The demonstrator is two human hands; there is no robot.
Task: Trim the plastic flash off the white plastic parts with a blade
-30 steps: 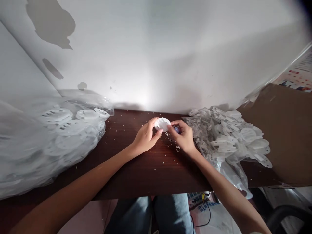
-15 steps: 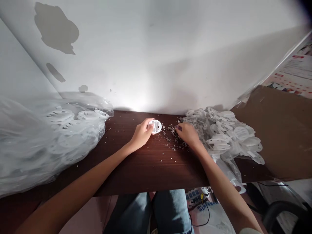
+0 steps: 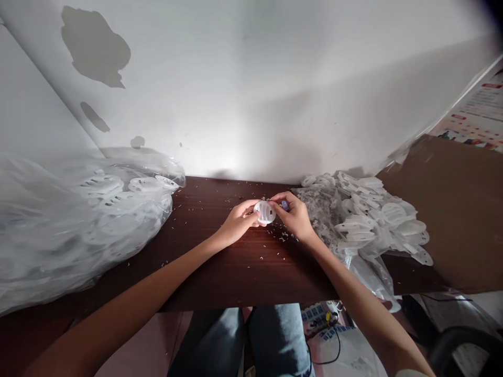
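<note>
A small round white plastic disc (image 3: 264, 211) is held over the dark wooden table (image 3: 243, 267), near the wall. My left hand (image 3: 238, 224) grips its left edge with curled fingers. From the right, my right hand (image 3: 295, 216) pinches against the disc's rim, with a small bluish thing partly showing between its fingers. Tiny white and dark shavings (image 3: 281, 236) lie scattered on the table under both hands.
A clear plastic bag of white discs (image 3: 98, 209) fills the left side of the table. A heap of white plastic parts on plastic film (image 3: 373, 220) lies right of my hands, next to a brown cardboard sheet (image 3: 456, 209). A white wall stands behind.
My right hand left the pile of shavings and came back to the disc. My left hand lifted the disc slightly and turned it toward the middle.
</note>
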